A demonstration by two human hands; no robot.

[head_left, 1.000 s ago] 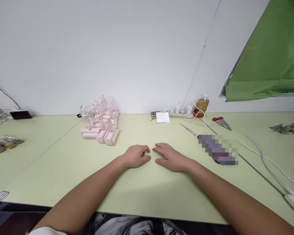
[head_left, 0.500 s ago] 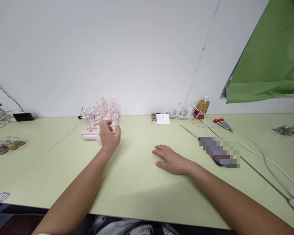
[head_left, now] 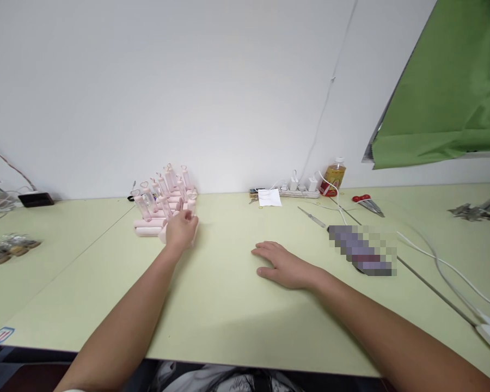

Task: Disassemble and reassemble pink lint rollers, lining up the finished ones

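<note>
Several pale pink tubes with heart-shaped tops [head_left: 146, 201] stand together at the back left of the table. Pink roller-like cylinders [head_left: 149, 227] lie among and in front of them. My left hand [head_left: 180, 230] is at the right front of this group, fingers drawn together in a pinch beside a pink piece. Whether that piece is between the fingertips is hidden by the hand. My right hand [head_left: 283, 265] rests palm down on the table, fingers apart, holding nothing.
Along the wall are a power strip [head_left: 300, 193] with chargers, a white paper [head_left: 270, 197] and a drink bottle [head_left: 334, 177]. To the right lie a thin tool [head_left: 311, 216], red-handled pliers [head_left: 367, 204], a pixelated phone [head_left: 361, 251] and cables. Small metallic pieces [head_left: 10, 247] sit at left.
My left hand has come down onto the right front of the pink group, and its fingers have closed together. My right hand has stayed in place. The view has shifted slightly.
</note>
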